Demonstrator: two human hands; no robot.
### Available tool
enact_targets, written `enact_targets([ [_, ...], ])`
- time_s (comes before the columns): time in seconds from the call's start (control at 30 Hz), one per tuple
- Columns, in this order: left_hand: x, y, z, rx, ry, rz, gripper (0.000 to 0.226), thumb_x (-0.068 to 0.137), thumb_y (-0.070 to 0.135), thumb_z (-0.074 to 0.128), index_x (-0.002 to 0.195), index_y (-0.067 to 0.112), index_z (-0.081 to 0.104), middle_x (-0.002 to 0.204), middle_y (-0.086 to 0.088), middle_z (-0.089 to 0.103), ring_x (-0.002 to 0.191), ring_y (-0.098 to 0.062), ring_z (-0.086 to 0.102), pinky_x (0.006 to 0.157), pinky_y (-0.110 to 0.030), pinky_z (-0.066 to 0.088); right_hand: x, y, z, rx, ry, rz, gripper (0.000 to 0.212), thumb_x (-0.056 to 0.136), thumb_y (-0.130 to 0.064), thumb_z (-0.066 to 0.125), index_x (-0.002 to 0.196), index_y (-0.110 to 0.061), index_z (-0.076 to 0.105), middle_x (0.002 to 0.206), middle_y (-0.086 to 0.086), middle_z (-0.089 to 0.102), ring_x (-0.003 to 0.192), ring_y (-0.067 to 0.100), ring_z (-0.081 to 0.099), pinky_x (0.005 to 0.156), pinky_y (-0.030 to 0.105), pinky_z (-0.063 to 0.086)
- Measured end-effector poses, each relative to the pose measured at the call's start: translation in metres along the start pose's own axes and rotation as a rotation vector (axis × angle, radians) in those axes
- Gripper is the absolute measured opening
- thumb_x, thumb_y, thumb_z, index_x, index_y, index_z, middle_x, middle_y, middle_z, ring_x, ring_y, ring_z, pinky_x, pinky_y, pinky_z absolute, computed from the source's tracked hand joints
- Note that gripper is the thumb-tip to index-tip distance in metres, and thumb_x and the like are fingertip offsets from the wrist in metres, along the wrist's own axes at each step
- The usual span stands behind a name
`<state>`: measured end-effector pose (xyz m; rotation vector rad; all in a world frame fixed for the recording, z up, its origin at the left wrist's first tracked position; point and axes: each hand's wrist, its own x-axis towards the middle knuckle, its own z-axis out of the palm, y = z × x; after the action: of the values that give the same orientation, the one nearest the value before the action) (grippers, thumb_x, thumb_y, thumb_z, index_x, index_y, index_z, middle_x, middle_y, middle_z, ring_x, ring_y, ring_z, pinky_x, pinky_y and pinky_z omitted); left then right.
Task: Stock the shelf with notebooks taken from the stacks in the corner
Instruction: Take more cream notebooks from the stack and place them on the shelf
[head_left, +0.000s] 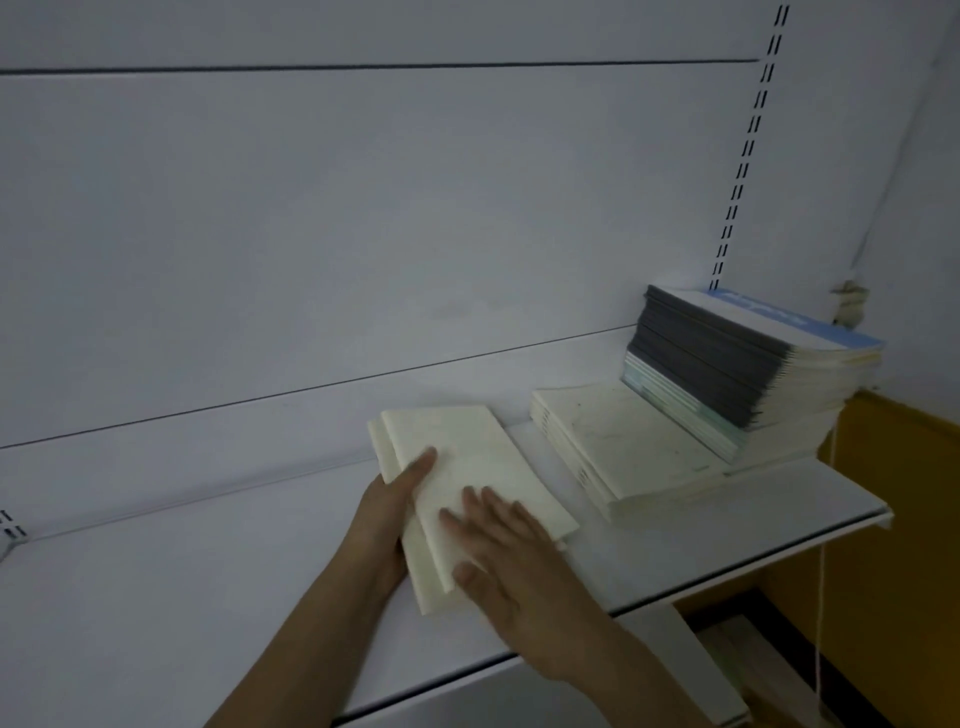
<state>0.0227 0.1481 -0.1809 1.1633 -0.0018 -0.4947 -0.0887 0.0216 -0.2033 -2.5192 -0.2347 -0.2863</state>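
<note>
Here the right hand (511, 561) lies flat, fingers straight and spread, pressing on top of a small batch of cream notebooks (467, 499) at the centre of the frame, while the left hand (387, 512) cups the batch's left edge, its thumb laid over the cover. The notebooks rest on the white shelf (208, 597), fanned a little, so the step in hand looks like squaring them up; that is best done by keeping the flat palm still and nudging the loose edges in with the left hand before letting go. To the right sit a low cream stack (623, 447) and, behind it in the corner, a taller stack of dark-spined notebooks (737, 358). The light is dim, so cover print is unreadable, the left fingers under the batch are hidden, and the batch's count cannot be told.
</note>
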Motion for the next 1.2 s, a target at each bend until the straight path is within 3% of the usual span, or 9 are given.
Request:
enact_targets([
  [0.17,-0.015,0.016,0.004,0.064,-0.025,0.284,0.044,0.08,0.009,0.072,0.123,0.01,0.059,0.111,-0.012,0.072,0.099,-0.033,0.07,0.08,-0.046,0.058,0.02,0.013,-0.044,0.1,0.489,0.206,0.075,0.092,-0.068,0.027,0.152,-0.025,0.023,0.154,-0.012,0.028,0.14,0.004,0.025,0.118,0.033,0.023],
  [0.27,-0.023,0.033,0.01,0.283,-0.1,0.412,0.047,0.072,0.019,0.082,0.114,0.022,0.062,0.107,-0.001,0.074,0.095,-0.02,0.072,0.077,-0.036,0.059,0.037,0.003,-0.075,0.616,0.437,0.272,0.064,0.093,-0.061,0.042,0.147,-0.026,0.036,0.144,-0.014,0.044,0.13,-0.001,0.041,0.11,0.028,0.034],
  [0.33,-0.027,0.036,0.01,0.453,-0.186,0.379,0.042,0.074,0.021,0.084,0.111,0.024,0.064,0.106,0.004,0.074,0.096,-0.015,0.071,0.078,-0.031,0.058,0.035,0.006,-0.084,0.914,0.405,0.287,0.032,0.096,-0.048,0.049,0.114,-0.026,0.064,0.112,-0.016,0.067,0.102,-0.01,0.06,0.092,0.016,0.046],
  [0.47,-0.029,0.019,-0.003,0.562,-0.262,0.202,0.05,0.074,0.021,0.084,0.12,0.023,0.065,0.116,0.004,0.071,0.108,-0.016,0.067,0.095,-0.04,0.054,0.033,0.02,-0.078,0.853,0.279,0.283,0.056,0.064,-0.063,0.076,0.095,-0.017,0.071,0.1,0.002,0.075,0.095,0.016,0.07,0.087,0.038,0.054],
  [0.53,-0.032,0.008,-0.011,0.664,-0.238,0.177,0.057,0.069,0.032,0.088,0.121,0.024,0.066,0.118,0.005,0.07,0.111,-0.015,0.066,0.099,-0.042,0.052,0.041,0.02,-0.071,0.889,0.297,0.292,0.044,0.065,-0.052,0.079,0.094,-0.02,0.07,0.095,-0.002,0.076,0.091,0.013,0.071,0.081,0.035,0.055],
  [0.7,-0.047,0.014,-0.041,0.599,-0.091,0.11,0.05,0.072,0.036,0.085,0.118,0.026,0.067,0.113,0.009,0.072,0.104,-0.01,0.068,0.096,-0.037,0.054,0.079,-0.011,-0.042,0.997,0.374,0.344,0.025,0.071,-0.037,0.074,0.088,-0.019,0.07,0.081,-0.005,0.076,0.076,0.014,0.072,0.065,0.032,0.056],
  [0.93,-0.113,0.054,-0.129,0.648,0.32,0.393,0.031,0.091,0.036,0.065,0.118,0.028,0.052,0.108,0.006,0.064,0.089,-0.008,0.068,0.069,-0.027,0.06,0.133,-0.108,0.021,1.254,0.236,0.343,0.032,0.071,-0.042,0.073,0.095,-0.021,0.071,0.088,-0.003,0.076,0.08,0.018,0.073,0.07,0.038,0.057],
  [1.07,-0.167,0.079,-0.199,0.804,0.422,0.407,0.02,0.097,0.043,0.05,0.112,0.031,0.045,0.082,0.005,0.063,0.057,-0.003,0.061,0.055,-0.021,0.05,0.149,-0.19,0.068,1.291,0.096,0.307,0.031,0.075,-0.045,0.07,0.097,-0.023,0.07,0.087,-0.005,0.076,0.084,0.019,0.071,0.073,0.039,0.055],
  [1.2,-0.227,0.11,-0.289,0.788,0.579,0.383,0.018,0.095,0.047,0.052,0.11,0.038,0.047,0.097,0.018,0.061,0.079,0.012,0.058,0.066,-0.014,0.047,0.171,-0.285,0.114,1.298,-0.092,0.269,0.023,0.09,-0.041,0.06,0.102,-0.023,0.068,0.092,0.001,0.076,0.083,0.022,0.072,0.073,0.04,0.055],
])
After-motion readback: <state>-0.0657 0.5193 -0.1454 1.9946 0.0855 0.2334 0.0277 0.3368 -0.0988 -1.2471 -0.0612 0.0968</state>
